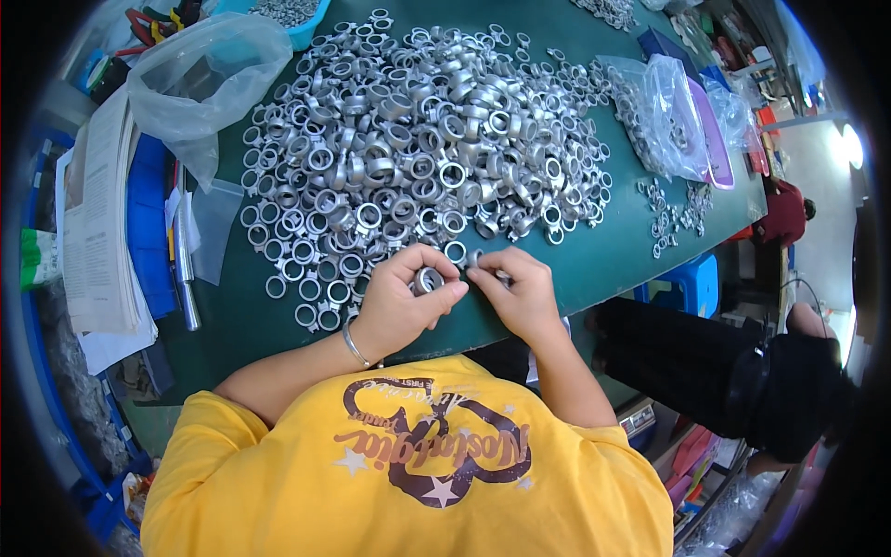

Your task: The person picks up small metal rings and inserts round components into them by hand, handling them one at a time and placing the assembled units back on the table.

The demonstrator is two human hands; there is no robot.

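My left hand (388, 306), with a bangle at the wrist, is curled round a silver metal ring (428, 280) near the table's front edge. Just to its right, my right hand (522, 295) pinches a small metal piece (475, 258) between thumb and forefinger. That piece looks like another ring, but the fingers partly cover it. Beyond both hands spreads a big heap of silver metal rings (422, 165) with small lugs. One loose ring (455, 252) lies between the hands and the heap.
The green table (617, 260) carries a clear plastic bag (209, 70) and a blue bin (148, 218) at left. Small metal parts (661, 223) and a purple tray (710, 139) are at right. A person in black (733, 371) is nearby at right; another in red (784, 212) sits farther off.
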